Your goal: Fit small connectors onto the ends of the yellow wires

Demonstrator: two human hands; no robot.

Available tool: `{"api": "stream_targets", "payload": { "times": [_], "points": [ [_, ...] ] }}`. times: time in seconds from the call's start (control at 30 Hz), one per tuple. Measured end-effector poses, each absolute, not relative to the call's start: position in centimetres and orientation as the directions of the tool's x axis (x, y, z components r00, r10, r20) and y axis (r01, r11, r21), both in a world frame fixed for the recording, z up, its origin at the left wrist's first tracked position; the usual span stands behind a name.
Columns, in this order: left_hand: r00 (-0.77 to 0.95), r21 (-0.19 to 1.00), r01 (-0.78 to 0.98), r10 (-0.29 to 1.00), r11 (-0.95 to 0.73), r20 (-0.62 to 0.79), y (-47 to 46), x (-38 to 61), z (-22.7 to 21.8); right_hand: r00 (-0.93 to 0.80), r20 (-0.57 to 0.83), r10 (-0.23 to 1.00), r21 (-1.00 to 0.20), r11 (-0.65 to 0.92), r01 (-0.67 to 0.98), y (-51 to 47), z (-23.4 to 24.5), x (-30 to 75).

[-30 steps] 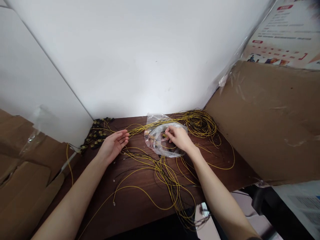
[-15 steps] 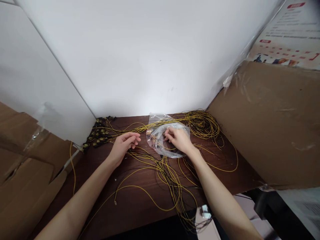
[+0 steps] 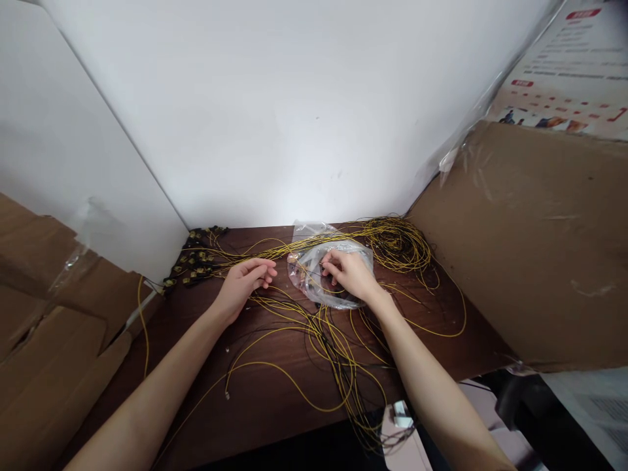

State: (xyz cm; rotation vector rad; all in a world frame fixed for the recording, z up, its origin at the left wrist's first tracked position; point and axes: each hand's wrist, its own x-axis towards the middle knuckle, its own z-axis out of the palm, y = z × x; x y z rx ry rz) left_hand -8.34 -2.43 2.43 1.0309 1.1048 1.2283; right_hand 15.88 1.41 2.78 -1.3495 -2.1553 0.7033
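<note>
My left hand (image 3: 246, 284) hovers over the dark brown table (image 3: 191, 399), thumb and fingers drawn together in a pinch; whatever is between them is too small to make out. Over a clear plastic bag (image 3: 314, 297), my right hand (image 3: 347, 269) pinches what looks like a thin wire (image 3: 314, 269), its tip partly hidden by the fingers. Small copper-coloured pieces show inside the bag's left part. A bundle of yellow and black wires (image 3: 275, 252) runs behind both hands, partly across the bag. Loose yellow and black wires (image 3: 326, 347) lie in front.
Small black-and-yellow parts (image 3: 199, 258) cluster at the back left. Coiled wire (image 3: 400, 242) lies at the back right. Cardboard (image 3: 530, 261) stands on the right, more cardboard (image 3: 44, 327) on the left. A small white block (image 3: 402, 414) sits at the front edge.
Both hands keep nearly the same place and pinch. The view has shifted very slightly; nothing else has visibly moved.
</note>
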Motion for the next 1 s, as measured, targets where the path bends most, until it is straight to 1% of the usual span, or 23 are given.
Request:
{"api": "stream_targets", "payload": {
  "times": [0.17,0.23,0.6,0.7,0.77,0.9,1.0],
  "points": [
    [0.023,0.984,-0.163,0.997,0.073,-0.070,-2.4,-8.5,2.2,-0.354,0.202,0.913,-0.549,0.405,0.731,1.5,2.9,16.3],
    [0.030,0.985,-0.158,0.997,0.072,-0.069,-2.4,-8.6,2.2,-0.351,0.215,0.911,-0.535,0.411,0.739,1.6,2.8,16.4],
    [0.018,0.988,-0.137,0.997,0.073,-0.071,-2.4,-8.4,2.3,-0.380,0.192,0.905,-0.658,0.406,0.634,1.6,2.4,16.1],
    [0.007,0.988,-0.141,0.998,0.066,-0.066,-2.4,-8.3,2.4,-0.395,0.218,0.892,-0.725,0.419,0.547,1.3,2.8,15.9],
    [-0.028,0.989,-0.148,0.999,0.022,-0.027,-2.4,-8.2,2.3,-0.395,0.247,0.885,-0.783,0.422,0.456,1.2,3.2,15.7],
    [-0.075,0.984,-0.114,0.989,-0.138,0.130,-2.7,-7.7,2.5,-0.345,0.317,0.884,-0.879,0.410,0.242,0.8,3.6,15.2],
    [-0.046,0.974,0.010,0.972,-0.228,0.228,-3.3,-6.9,2.9,-0.355,0.315,0.880,-0.933,0.356,0.058,0.4,3.9,14.5]
  ]
}}
